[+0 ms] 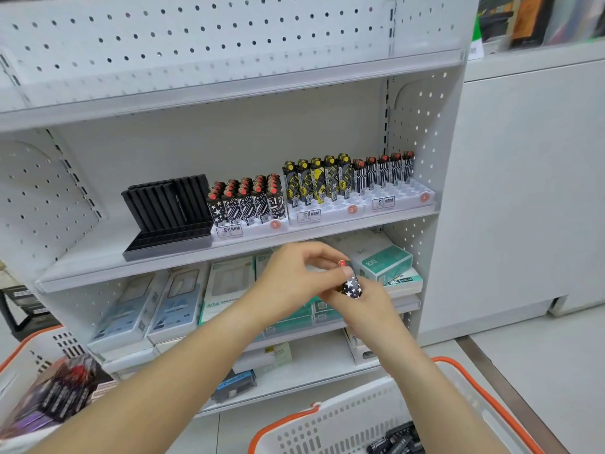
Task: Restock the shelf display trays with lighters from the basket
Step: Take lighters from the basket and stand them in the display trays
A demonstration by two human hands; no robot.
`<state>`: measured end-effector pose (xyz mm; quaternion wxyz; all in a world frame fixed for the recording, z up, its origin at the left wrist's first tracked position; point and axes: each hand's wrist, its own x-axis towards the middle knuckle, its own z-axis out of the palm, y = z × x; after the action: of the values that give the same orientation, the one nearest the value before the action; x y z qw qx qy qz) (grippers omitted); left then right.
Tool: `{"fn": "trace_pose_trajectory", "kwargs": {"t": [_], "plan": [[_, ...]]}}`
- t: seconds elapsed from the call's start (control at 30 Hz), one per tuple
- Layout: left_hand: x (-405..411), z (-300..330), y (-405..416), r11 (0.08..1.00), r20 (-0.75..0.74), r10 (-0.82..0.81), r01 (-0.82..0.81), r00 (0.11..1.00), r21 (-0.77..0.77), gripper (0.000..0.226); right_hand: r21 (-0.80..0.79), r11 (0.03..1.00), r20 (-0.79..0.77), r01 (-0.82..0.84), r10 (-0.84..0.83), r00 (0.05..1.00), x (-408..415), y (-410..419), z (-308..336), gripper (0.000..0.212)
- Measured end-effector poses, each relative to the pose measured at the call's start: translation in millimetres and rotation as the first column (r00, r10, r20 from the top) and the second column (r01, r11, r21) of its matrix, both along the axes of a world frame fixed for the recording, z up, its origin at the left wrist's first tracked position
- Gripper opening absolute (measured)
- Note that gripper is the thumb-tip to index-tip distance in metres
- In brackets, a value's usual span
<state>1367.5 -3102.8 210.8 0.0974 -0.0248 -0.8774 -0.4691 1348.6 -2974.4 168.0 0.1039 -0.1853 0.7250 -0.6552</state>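
Here, centre frame, both hands pinch one star-patterned lighter (351, 285) (red cap up): left hand (291, 283), right hand (366, 304).

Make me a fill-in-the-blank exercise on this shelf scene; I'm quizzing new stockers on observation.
1. Both hands hold one lighter patterned with white ____.
2. The black display tray at the left of the shelf holds ____ lighters.
3. The yellow-and-black lighters stand ____ the two groups of red-capped ones.
4. The white basket has an ____ rim.

Missing words: stars; no; between; orange
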Motion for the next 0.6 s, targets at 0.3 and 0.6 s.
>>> {"fn": "trace_pose_trajectory", "kwargs": {"t": [0.3, 0.6], "plan": [[10, 45, -54, 0.897, -0.395, 0.443, -0.405, 0.805, 0.18, 0.012, -0.182, 0.98, 0.391, 0.08, -0.003, 0.92, -6, -4, -6, 0.022], [-17, 51, -88, 0.842, -0.443, 0.496, -0.539, 0.747, 0.034, 0.009, -0.395, 0.916, 0.348, 0.07, 0.079, 0.934, -7, -4, -9, 0.036]]}}
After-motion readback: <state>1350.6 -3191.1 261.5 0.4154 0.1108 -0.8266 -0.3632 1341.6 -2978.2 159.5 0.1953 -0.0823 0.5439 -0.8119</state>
